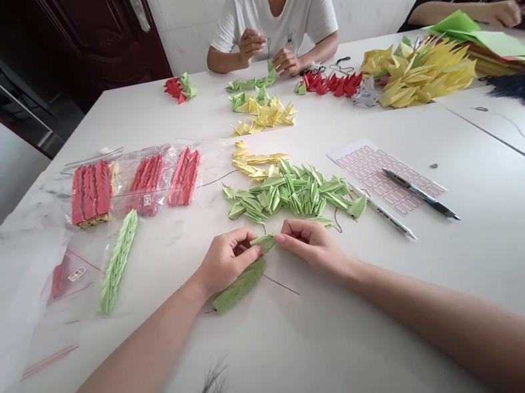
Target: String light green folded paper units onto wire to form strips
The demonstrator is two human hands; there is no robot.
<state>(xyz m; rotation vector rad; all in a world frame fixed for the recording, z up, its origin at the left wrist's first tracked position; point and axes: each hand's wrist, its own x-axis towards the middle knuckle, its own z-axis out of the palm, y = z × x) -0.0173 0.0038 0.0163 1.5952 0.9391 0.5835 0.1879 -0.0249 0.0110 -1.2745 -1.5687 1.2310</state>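
Observation:
Between my two hands is a small folded green paper piece (pixel 265 243), pinched at its left end by my left hand (pixel 230 256) and at its right end by my right hand (pixel 314 245). Just below my left hand lies a stacked row of green folded paper (pixel 238 287), with dark thread (pixel 282 284) trailing from it to the right. Directly beyond my hands spreads a pile of green folded paper pieces (pixel 286 189), some with thread ends showing. Yellow folded pieces (pixel 256 160) lie behind that pile.
Bagged red paper stacks (pixel 90 193) and a green stack (pixel 119 262) are on the left. A label sheet (pixel 367 157), a black pen (pixel 419 192) and a white pen (pixel 391 218) lie right. Two people sit opposite, near a yellow paper heap (pixel 423 70).

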